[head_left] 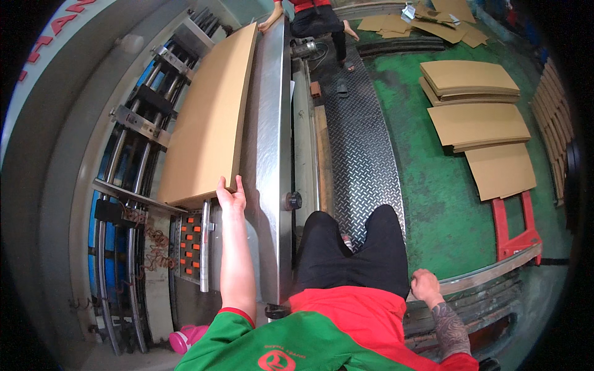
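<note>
A thick stack of brown cardboard sheets (207,117) lies on the machine's feed table at the left, tilted along its length. My left hand (231,196) is at the stack's near right corner, palm against its end, thumb and fingers spread apart at the edge. My right hand (426,286) is beside my right thigh at the end of a pale rail (495,270). Its fingers are curled, and whatever they may grip is hidden. At the stack's far end, another person's hand (270,21) rests by the table's edge.
A smooth metal table (266,111) runs along the stack's right side. Metal rods and clamps (145,127) line the machine at left. Stacked cardboard (479,127) stands on the green floor at right, by a red pallet jack (516,232). Tread plate (365,148) covers the walkway.
</note>
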Demonstrator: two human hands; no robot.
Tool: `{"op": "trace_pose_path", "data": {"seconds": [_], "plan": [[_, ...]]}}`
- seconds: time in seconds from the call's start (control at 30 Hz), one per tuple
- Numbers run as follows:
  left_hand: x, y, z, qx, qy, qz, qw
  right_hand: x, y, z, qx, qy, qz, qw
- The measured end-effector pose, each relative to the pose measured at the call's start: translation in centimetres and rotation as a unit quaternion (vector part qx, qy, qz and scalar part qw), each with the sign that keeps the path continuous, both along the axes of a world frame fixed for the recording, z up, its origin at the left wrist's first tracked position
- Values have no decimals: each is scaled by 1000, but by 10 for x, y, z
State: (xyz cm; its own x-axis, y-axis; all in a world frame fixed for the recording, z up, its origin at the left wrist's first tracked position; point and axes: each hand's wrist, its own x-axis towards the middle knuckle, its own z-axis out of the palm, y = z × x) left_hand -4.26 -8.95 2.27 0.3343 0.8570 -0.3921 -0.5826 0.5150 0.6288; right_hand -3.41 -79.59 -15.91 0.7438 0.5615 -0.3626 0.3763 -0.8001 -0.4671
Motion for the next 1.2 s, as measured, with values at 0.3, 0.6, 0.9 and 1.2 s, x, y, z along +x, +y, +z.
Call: {"op": "trace_pose_path", "data": {"seconds": [0.3, 0.6, 0.9, 1.2], "plan": [[-14, 39, 21, -25, 13, -31, 999, 1, -2, -2, 18, -7, -5, 1000], [-31, 79, 15, -29, 34, 18, 999, 4, -4, -4, 32, -27, 12, 999], [-45, 149, 4, -77, 48, 98, 991, 3, -3, -3, 15, -24, 8, 1000], [-57, 115, -14, -2, 115, 45, 992, 5, -1, -3, 21, -28, 14, 999]]}}
